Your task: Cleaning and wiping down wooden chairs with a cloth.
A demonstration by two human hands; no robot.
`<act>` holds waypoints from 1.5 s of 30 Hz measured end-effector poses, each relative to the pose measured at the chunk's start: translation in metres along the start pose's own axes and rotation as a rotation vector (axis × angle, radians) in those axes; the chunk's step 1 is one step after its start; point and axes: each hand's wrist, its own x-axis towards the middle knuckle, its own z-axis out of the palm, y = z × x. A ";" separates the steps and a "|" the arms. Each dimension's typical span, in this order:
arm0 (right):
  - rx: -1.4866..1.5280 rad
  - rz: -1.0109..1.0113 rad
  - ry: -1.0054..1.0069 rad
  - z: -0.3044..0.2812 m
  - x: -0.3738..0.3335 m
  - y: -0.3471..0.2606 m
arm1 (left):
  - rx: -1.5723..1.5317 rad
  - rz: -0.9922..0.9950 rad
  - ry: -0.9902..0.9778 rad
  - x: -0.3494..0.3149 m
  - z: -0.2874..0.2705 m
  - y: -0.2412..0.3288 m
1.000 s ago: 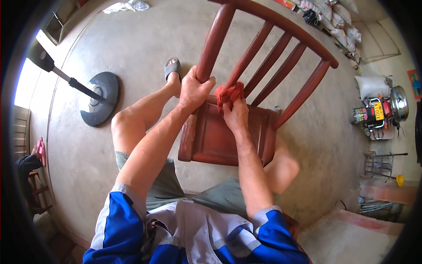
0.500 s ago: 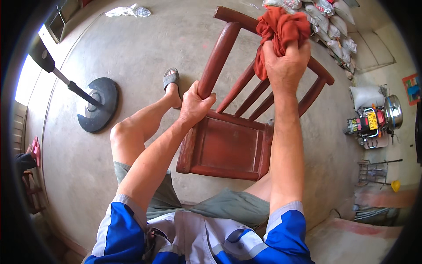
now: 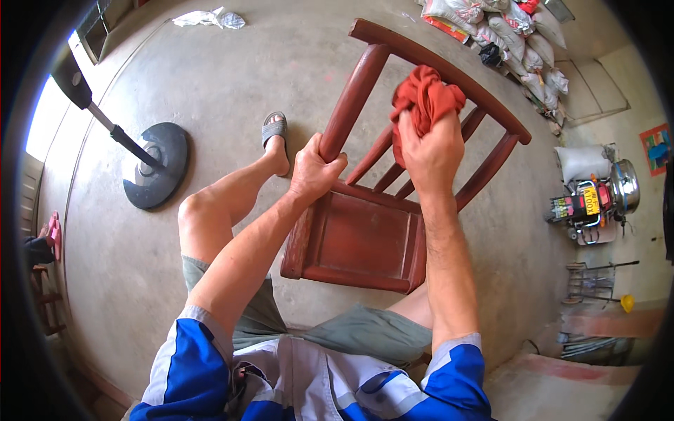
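A dark red wooden chair (image 3: 361, 235) stands in front of me, its slatted back leaning away and its panelled seat toward me. My left hand (image 3: 316, 170) is wrapped round the lower part of the left back post. In my right hand (image 3: 437, 151) a crumpled red cloth (image 3: 430, 98) is gripped, pressed at the back slats just below the top rail (image 3: 449, 67). The cloth and hand hide part of the slats. My right forearm passes over the right side of the chair.
A black round stand base (image 3: 158, 172) with a pole is on the floor at left. White sacks (image 3: 509, 35) are piled at the far right. A motorcycle (image 3: 586, 203) stands by the right wall. White plastic (image 3: 210, 18) lies at the far left; another person's pink-sandalled foot (image 3: 55, 235) shows at the left edge.
My right hand has brought the cloth down and left, off the top rail and onto the slats. My left hand keeps its hold; the chair has shifted slightly.
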 end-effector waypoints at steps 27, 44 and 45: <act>0.202 -0.077 0.245 0.061 0.021 -0.039 | 0.015 0.080 0.084 0.000 0.010 -0.005; -0.284 -0.712 -0.152 -0.025 0.048 0.061 | -0.052 0.031 -0.011 -0.002 -0.002 0.001; -0.343 -0.639 -0.228 -0.036 0.046 0.063 | -0.046 0.031 -0.006 0.000 -0.004 -0.002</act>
